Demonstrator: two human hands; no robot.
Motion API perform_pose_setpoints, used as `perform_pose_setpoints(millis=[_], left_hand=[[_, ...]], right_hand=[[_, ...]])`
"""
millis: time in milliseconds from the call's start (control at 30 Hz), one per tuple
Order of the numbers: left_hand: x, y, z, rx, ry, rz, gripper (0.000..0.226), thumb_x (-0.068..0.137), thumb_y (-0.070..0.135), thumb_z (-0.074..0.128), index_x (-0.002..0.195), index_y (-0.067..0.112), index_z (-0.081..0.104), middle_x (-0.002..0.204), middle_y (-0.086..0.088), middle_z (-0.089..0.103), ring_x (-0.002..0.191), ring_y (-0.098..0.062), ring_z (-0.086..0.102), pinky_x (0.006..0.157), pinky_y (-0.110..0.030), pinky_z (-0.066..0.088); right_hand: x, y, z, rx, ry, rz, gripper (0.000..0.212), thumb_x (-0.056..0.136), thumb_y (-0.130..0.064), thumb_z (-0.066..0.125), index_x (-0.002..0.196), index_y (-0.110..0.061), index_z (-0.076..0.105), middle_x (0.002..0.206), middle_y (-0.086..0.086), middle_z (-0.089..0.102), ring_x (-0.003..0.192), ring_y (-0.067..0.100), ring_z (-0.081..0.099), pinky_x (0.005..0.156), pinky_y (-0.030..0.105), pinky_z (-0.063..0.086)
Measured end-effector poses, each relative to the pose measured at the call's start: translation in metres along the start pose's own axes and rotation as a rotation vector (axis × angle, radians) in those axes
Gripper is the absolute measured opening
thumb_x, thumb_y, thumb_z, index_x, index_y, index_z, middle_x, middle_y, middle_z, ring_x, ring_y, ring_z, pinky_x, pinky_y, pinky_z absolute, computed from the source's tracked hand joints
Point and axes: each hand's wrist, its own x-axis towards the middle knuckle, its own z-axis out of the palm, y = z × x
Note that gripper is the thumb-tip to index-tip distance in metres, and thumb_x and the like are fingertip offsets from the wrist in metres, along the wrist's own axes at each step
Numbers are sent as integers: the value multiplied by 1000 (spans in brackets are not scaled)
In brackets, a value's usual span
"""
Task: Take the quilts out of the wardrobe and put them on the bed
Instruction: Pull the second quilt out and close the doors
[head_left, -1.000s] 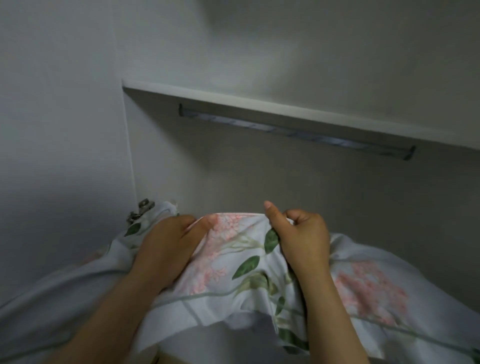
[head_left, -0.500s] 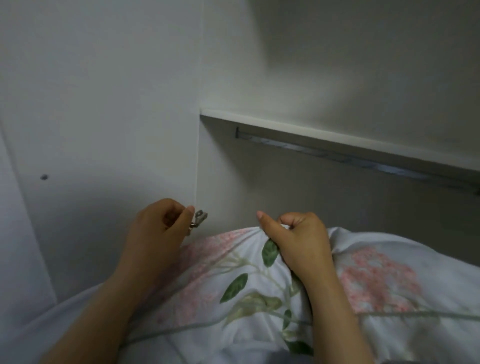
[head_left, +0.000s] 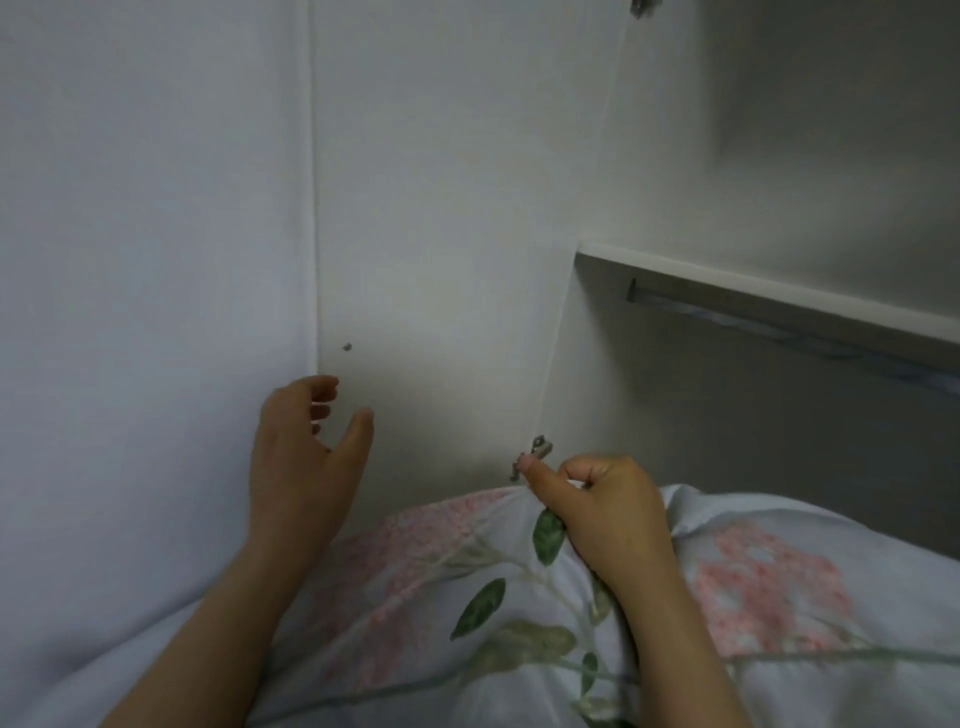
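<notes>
A white quilt (head_left: 769, 587) printed with pink flowers and green leaves fills the lower part of the view, bunched close in front of me. My right hand (head_left: 608, 512) is closed on a fold at its top edge. My left hand (head_left: 306, 457) is raised off the quilt with fingers apart, close to the edge of the open white wardrobe door (head_left: 441, 234). The lower part of the quilt is out of view.
The wardrobe interior lies to the right, with a white shelf (head_left: 769, 288) and a metal hanging rail (head_left: 779, 325) under it. A metal hinge (head_left: 535, 454) sits on the door's inner edge beside my right thumb. A pale wall (head_left: 145, 260) stands to the left.
My left hand let go of the quilt and lifted up and left toward the door edge, fingers spreading. The view swung left, so the wardrobe shelf moved to the right. My right hand kept its grip.
</notes>
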Motion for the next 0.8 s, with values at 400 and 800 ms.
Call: perform_pose_setpoints(millis=[400,800], left_hand=[[25,-22,12,5,-65,-75,18,82,25,64,92,18,52,82,1,54,77,-19,50,57,-21,33],[-12,2,13,-68,-55,-47,23,93,36,47,84,15,54,78,-6,60,69,-19,55,57,-30,40]], right_hand=[[7,-2,17,18,-36,-17,58,77,-48,68,38,-17,40,36,-6,34,38,6,36,47,24,31],[-15,9,-1,-1,-66,21,61,78,-48,68,46,-5,39,40,-3,35,41,8,38,49,29,40]])
